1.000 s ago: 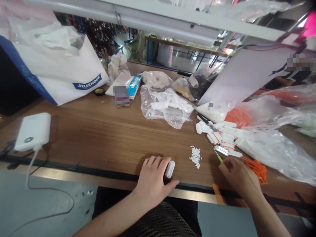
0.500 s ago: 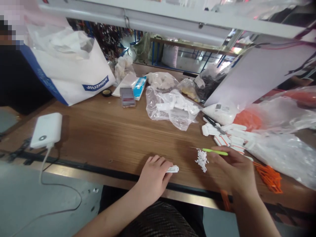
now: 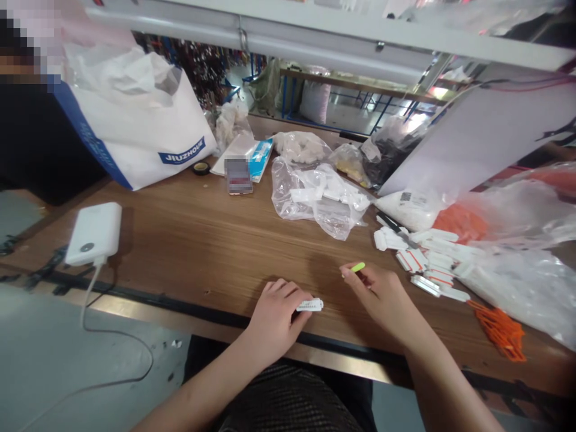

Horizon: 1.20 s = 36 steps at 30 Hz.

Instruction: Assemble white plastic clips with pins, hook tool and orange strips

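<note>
My left hand (image 3: 278, 312) rests at the table's front edge, its fingers closed on a small white piece (image 3: 310, 305) that sticks out to the right. To the right of it, my right hand (image 3: 373, 288) is raised over the table and pinches a yellow-green tool (image 3: 358, 267). Only part of the tool's handle shows; its thin tip cannot be made out. The heap of tiny white bits is hidden behind my right hand. Several white pieces, some with orange bands (image 3: 411, 260), lie beyond my right hand, near a bundle of orange strips (image 3: 501, 333).
A white power bank (image 3: 94, 234) with a cable lies at the left. Behind are a large white-and-blue bag (image 3: 148, 126), black tape (image 3: 200, 168), a phone (image 3: 239, 175) and a clear bag of white pieces (image 3: 315, 195). More plastic bags (image 3: 522, 276) fill the right side. A person is at the far left.
My right hand has moved left with the tool, closer to my left hand, and now covers the tiny white bits. My left hand still holds the white piece. The view has shifted slightly.
</note>
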### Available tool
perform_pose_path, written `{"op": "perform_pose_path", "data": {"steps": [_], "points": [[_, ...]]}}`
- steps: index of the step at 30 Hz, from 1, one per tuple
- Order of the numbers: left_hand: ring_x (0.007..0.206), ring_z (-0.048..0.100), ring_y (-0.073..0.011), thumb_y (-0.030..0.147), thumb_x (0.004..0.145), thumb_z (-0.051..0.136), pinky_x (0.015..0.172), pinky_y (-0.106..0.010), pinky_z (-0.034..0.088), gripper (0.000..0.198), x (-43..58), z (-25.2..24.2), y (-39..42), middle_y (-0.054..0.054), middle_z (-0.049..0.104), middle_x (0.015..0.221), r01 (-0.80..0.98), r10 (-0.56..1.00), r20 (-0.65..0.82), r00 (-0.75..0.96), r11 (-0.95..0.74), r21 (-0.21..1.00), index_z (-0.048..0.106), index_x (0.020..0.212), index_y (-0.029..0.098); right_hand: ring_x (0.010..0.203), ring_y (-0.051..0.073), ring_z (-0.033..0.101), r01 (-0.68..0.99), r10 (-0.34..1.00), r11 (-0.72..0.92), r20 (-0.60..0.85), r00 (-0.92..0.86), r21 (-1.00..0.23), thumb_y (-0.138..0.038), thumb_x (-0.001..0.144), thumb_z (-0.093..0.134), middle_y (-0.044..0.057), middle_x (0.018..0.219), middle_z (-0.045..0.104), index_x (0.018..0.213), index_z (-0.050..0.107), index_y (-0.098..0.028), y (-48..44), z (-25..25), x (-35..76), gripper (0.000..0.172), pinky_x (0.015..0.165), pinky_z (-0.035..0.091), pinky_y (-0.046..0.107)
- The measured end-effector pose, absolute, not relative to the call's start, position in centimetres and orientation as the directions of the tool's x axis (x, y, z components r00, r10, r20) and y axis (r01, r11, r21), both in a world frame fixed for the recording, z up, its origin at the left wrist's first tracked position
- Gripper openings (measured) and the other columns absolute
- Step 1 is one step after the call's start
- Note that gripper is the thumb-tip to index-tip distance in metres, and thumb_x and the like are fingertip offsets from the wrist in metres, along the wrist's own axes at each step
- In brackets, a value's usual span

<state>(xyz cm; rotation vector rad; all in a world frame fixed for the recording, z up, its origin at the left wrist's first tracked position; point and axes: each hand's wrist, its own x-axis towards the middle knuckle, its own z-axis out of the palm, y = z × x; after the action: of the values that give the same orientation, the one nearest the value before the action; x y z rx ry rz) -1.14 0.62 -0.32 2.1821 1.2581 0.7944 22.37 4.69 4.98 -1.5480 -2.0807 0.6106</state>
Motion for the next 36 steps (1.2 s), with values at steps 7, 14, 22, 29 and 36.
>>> {"op": "perform_pose_path", "data": {"steps": [7,14,22,29,36], "points": [[0.097,0.06,-0.0263,0.02,0.084,0.079,0.089,-0.045,0.042,0.028,-1.2,-0.3,0.5,-0.002,0.072,0.106,0.583,0.897,0.224,0.38,-0.42,0.695,0.065,0.108,0.022,0.07,0.02,0.073,0.551,0.996,0.09,0.089,-0.028,-0.83,-0.052,0.097,0.059,0.009,0.083,0.078,0.095,0.073,-0.018,3.4,3.3,21.8,0.037,0.06,0.058,0.029],[0.091,0.06,-0.0244,0.018,0.083,0.08,0.084,-0.041,0.044,0.022,-1.6,-0.1,0.5,-0.001,0.07,0.097,0.564,0.925,0.174,0.338,-0.347,0.75,0.064,0.098,0.022,0.056,0.014,0.067,0.204,0.997,0.078,0.079,-0.005,-0.976,-0.05,0.099,0.057,0.006,0.072,0.074,0.085,0.069,-0.017,1.9,2.1,19.1,0.038,0.05,0.057,0.024],[0.087,0.062,-0.0225,0.018,0.086,0.078,0.083,-0.04,0.042,0.014,-1.4,-0.3,0.7,0.001,0.073,0.091,0.553,0.922,0.185,0.34,-0.355,0.754,0.067,0.092,0.022,0.059,0.012,0.065,0.317,0.988,0.14,0.111,-0.106,-0.938,-0.042,0.104,0.049,0.004,0.075,0.072,0.087,0.068,-0.019,1.1,1.3,18.7,0.034,0.057,0.057,0.023],[0.084,0.063,-0.0221,0.023,0.083,0.081,0.085,-0.041,0.04,0.015,-1.5,0.0,0.5,0.002,0.073,0.085,0.594,0.933,0.195,0.302,-0.345,0.727,0.067,0.088,0.022,0.064,0.012,0.065,0.377,0.975,0.195,0.138,-0.174,-0.905,-0.037,0.105,0.048,0.002,0.077,0.071,0.089,0.067,-0.019,0.7,0.8,18.4,0.031,0.061,0.054,0.023],[0.085,0.064,-0.0225,0.024,0.084,0.081,0.087,-0.042,0.039,0.015,-1.6,-0.4,0.5,0.002,0.073,0.087,0.584,0.929,0.21,0.304,-0.355,0.73,0.067,0.09,0.022,0.067,0.015,0.067,0.408,0.975,0.192,0.127,-0.182,-0.892,-0.037,0.105,0.048,0.004,0.079,0.072,0.089,0.067,-0.02,0.8,0.9,18.3,0.031,0.064,0.055,0.026]]}}
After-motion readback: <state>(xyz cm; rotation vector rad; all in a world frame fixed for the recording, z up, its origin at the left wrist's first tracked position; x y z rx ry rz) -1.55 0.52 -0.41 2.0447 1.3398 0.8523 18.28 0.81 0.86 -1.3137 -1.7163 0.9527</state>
